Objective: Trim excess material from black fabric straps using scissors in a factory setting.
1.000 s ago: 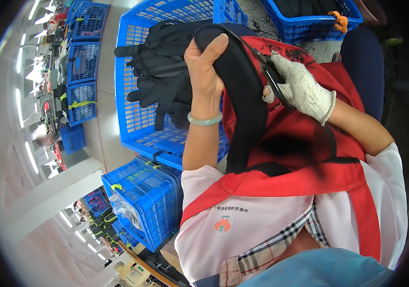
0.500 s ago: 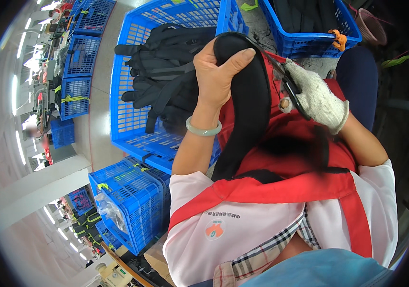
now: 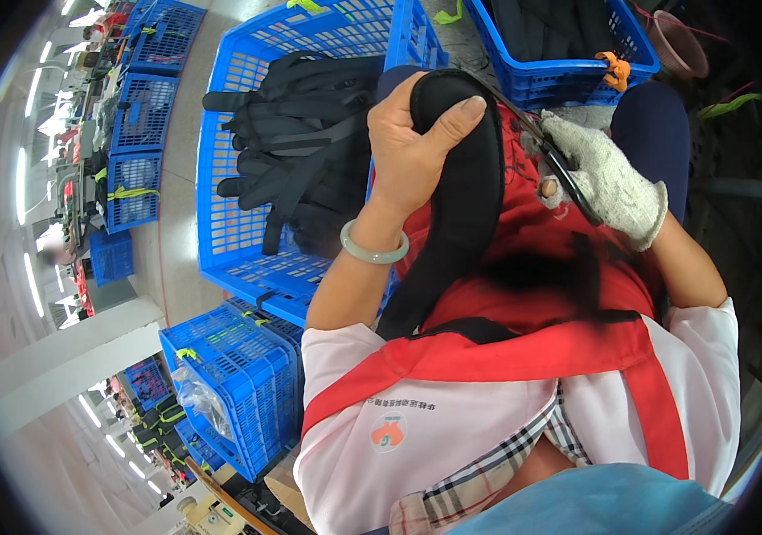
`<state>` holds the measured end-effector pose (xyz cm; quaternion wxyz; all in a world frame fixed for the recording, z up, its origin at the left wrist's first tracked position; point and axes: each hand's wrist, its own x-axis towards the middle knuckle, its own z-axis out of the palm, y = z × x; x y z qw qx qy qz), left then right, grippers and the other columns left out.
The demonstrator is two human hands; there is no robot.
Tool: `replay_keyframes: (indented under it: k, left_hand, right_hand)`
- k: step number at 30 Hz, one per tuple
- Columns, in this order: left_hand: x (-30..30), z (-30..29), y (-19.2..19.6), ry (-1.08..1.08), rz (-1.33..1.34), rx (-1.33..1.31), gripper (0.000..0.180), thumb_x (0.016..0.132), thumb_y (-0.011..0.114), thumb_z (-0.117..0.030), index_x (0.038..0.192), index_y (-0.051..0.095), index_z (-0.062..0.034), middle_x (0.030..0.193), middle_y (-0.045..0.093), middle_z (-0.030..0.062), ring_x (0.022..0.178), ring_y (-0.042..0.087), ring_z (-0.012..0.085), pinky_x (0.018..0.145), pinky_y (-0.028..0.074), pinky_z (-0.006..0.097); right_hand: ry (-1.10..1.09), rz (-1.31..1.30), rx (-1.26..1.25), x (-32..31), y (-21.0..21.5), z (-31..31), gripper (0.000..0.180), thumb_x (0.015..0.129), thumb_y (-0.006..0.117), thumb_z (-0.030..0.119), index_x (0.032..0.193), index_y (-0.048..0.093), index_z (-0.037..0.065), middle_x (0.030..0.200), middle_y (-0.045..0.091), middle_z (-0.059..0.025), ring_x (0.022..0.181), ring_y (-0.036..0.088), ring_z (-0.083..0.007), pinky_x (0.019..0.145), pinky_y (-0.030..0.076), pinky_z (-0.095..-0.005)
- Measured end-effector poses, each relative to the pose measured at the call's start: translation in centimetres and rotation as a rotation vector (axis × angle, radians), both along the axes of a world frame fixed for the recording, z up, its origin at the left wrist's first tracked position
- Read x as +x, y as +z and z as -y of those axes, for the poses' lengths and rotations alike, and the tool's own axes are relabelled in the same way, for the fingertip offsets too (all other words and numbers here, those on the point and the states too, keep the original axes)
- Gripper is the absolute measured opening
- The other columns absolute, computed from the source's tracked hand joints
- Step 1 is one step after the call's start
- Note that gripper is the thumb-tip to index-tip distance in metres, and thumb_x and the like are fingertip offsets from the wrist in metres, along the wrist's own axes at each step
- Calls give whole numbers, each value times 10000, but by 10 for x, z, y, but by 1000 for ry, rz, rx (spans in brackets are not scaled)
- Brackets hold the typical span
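Observation:
My bare left hand point(image 3: 412, 143) grips the upper end of a black padded shoulder strap point(image 3: 470, 187), thumb on its face and fingers behind. The strap bends over at the top and hangs down along my red apron point(image 3: 524, 250). In its knitted white glove, my right hand point(image 3: 608, 174) is closed round the handles of black scissors point(image 3: 564, 169). Their blades point up and left, close along the strap's right edge. Whether the blades touch the strap, I cannot tell.
A blue crate point(image 3: 212, 187) at the left holds a heap of black straps point(image 3: 310, 134). Another blue crate point(image 3: 568, 80) with dark pieces stands at the far right, beside a pink basket point(image 3: 680, 45). Stacked blue crates point(image 3: 238, 383) stand at the lower left.
My right hand and the scissors have shifted slightly right and down. The left hand keeps its grip on the strap. The whole view has shifted a little.

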<state>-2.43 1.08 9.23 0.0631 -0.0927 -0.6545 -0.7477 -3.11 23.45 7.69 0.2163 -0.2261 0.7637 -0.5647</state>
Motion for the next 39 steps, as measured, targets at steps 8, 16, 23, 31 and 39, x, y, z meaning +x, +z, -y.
replay_keyframes:
  k: [8,16,23,31,39]
  left_hand:
    - [-1,-6,-2,-67,6,1,129,825,726,-87,847,647,13,735,656,13,648,588,64,602,477,200]
    - [-1,-9,-5,-89,102,176,128,819,726,-77,871,648,10,758,664,29,669,614,83,626,502,202]
    - [0,-8,-6,-80,95,117,119,851,701,-101,871,646,3,761,654,13,665,596,66,608,484,198]
    - [4,-17,-3,-131,91,15,164,867,696,-160,848,644,-6,728,620,-20,643,548,49,593,444,188]
    - [7,-29,0,-203,21,-117,168,861,698,-160,875,663,3,720,641,-6,663,561,48,601,447,202]
  right_hand:
    - [68,-116,152,-6,-1,-25,540,771,734,386,1050,533,-30,717,548,-122,647,547,-232,623,452,-333]
    - [56,-388,191,8,-13,-11,816,694,758,503,1192,471,-75,800,588,-194,735,606,-322,666,467,-387]
    - [42,-236,104,3,-1,-12,407,786,693,363,930,542,14,703,517,-102,624,502,-224,598,422,-353]
    - [163,-190,335,-5,26,-48,396,789,703,323,916,517,-2,721,467,-103,630,460,-226,591,402,-347]
    - [205,-76,279,-4,38,-62,553,780,729,424,1054,532,-14,751,485,-107,636,520,-197,610,442,-321]
